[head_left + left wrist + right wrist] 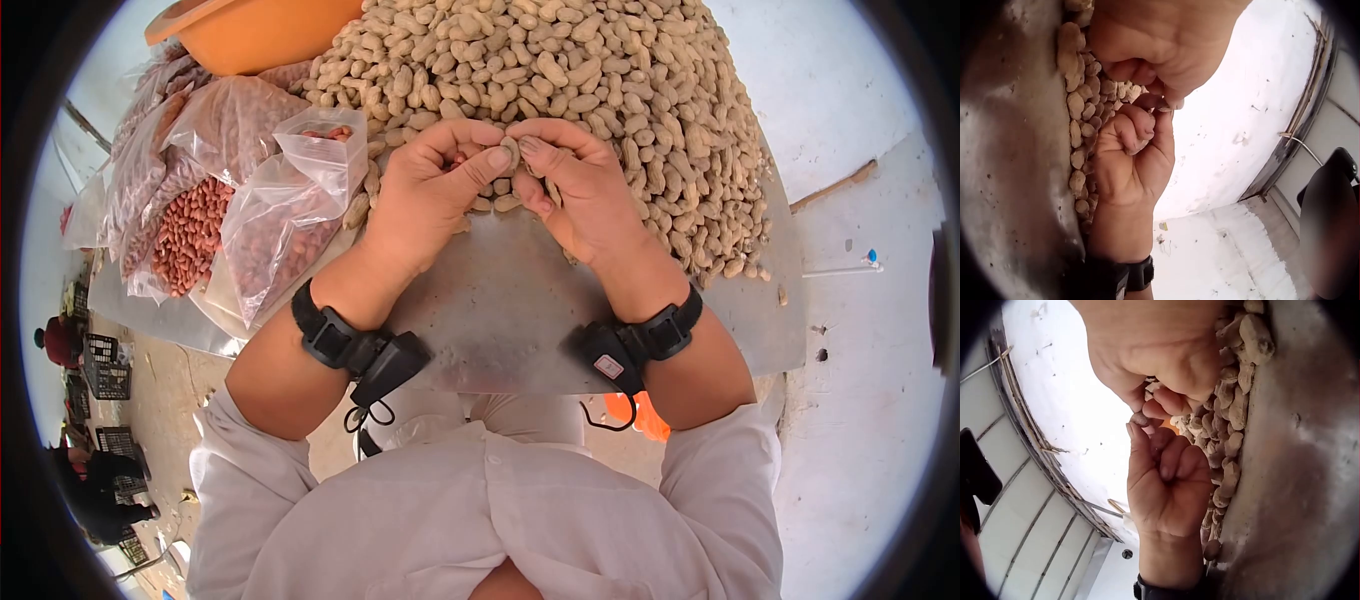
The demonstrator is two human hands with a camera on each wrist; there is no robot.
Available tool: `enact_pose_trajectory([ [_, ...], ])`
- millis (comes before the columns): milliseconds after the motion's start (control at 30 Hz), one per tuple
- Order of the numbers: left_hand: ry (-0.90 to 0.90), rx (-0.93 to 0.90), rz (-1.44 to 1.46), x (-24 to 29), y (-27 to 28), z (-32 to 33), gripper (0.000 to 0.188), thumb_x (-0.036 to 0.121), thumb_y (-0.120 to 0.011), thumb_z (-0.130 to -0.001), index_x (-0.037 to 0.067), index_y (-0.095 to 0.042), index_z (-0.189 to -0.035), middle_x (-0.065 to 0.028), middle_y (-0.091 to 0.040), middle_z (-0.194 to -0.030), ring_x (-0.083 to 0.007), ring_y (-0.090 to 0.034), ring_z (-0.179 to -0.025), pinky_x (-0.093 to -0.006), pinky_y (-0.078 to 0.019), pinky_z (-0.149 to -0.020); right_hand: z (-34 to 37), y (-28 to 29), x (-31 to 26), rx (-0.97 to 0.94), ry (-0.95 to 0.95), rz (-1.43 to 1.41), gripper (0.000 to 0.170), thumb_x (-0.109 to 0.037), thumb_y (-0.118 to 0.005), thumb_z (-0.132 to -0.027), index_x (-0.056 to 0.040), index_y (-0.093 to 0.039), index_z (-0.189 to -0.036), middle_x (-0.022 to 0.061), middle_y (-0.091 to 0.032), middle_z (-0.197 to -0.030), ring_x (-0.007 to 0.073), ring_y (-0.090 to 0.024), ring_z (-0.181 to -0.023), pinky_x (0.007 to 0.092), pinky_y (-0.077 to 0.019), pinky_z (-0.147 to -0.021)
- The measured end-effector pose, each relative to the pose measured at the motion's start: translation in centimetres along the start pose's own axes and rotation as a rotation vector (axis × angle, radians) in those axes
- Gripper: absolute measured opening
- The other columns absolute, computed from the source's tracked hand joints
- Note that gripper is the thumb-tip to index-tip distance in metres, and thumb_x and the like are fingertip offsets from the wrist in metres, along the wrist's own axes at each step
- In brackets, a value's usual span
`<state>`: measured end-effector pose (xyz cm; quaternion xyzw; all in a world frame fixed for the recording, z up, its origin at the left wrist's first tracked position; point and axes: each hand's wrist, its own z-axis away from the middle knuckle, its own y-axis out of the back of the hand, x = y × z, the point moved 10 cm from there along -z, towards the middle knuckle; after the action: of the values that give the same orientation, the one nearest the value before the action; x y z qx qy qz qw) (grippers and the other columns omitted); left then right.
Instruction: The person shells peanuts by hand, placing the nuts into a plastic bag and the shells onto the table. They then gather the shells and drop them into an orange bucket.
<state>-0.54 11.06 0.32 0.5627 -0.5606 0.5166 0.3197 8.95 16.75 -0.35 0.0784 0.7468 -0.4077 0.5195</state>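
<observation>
Both hands meet at the near edge of a big heap of unshelled peanuts (560,70). Between their fingertips is a small brown peanut (511,152), which also shows in the right wrist view as a peanut (1140,419). My left hand (432,190) pinches it between thumb and index finger, and reddish kernels (457,160) peek out from under the curled fingers. From the other side, my right hand (590,195) pinches the same peanut, its other fingers curled in, with a piece of shell (553,192) showing by them.
Clear bags of red shelled peanuts (190,235) stand at the left, one bag (285,225) close to the left forearm. An orange basin (260,35) sits behind them. A metal tabletop (490,300) lies under the forearms. Black crates (105,370) and people are farther left.
</observation>
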Motion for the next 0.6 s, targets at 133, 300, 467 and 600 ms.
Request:
enact_pose_trajectory([
  [133, -0.025, -0.034, -0.204, 0.7, -0.7, 0.4, 0.027, 0.016, -0.063, -0.088, 0.003, -0.061, -0.112, 0.0054, -0.053, -0.073, -0.0014, -0.042, -0.058, -0.016, -0.0346, -0.049, 0.2, 0.1, -0.3, 0.052, 0.024, -0.009, 0.021, -0.008, -0.063, -0.085, 0.0002, -0.06, -0.104, 0.0023, -0.056, -0.071, 0.0092, -0.049, -0.057, 0.0203, -0.0349, -0.049],
  [300, -0.095, -0.017, -0.266, 1.3, -0.7, 0.4, 0.029, 0.018, -0.058, -0.091, 0.003, -0.059, -0.116, 0.005, -0.054, -0.074, -0.0022, -0.041, -0.059, -0.0172, -0.0355, -0.051, 0.4, -0.7, -0.2, 0.002, -0.013, 0.084, 0.031, -0.009, -0.065, -0.085, 0.0002, -0.058, -0.113, 0.0012, -0.056, -0.076, 0.0077, -0.048, -0.057, 0.0195, -0.0364, -0.05],
  [467, -0.104, -0.026, -0.3, 1.7, -0.9, 0.6, 0.028, 0.017, -0.055, -0.092, 0.002, -0.06, -0.116, 0.0021, -0.059, -0.08, -0.0031, -0.045, -0.065, -0.0181, -0.0374, -0.056, 0.4, -0.8, -0.6, -0.019, 0.032, 0.161, 0.036, -0.009, -0.066, -0.084, -0.0002, -0.056, -0.117, 0.0009, -0.057, -0.082, 0.0074, -0.049, -0.06, 0.019, -0.0371, -0.051],
  [600, -0.043, -0.028, -0.267, 1.4, -0.7, 0.7, 0.026, 0.014, -0.057, -0.091, 0.001, -0.061, -0.113, -0.0003, -0.064, -0.085, -0.0046, -0.052, -0.074, -0.0197, -0.0433, -0.064, 0.4, -0.6, -0.5, 0.005, 0.018, 0.052, 0.037, -0.007, -0.066, -0.083, -0.0006, -0.056, -0.117, 0.0016, -0.058, -0.084, 0.0076, -0.049, -0.06, 0.019, -0.0371, -0.051],
])
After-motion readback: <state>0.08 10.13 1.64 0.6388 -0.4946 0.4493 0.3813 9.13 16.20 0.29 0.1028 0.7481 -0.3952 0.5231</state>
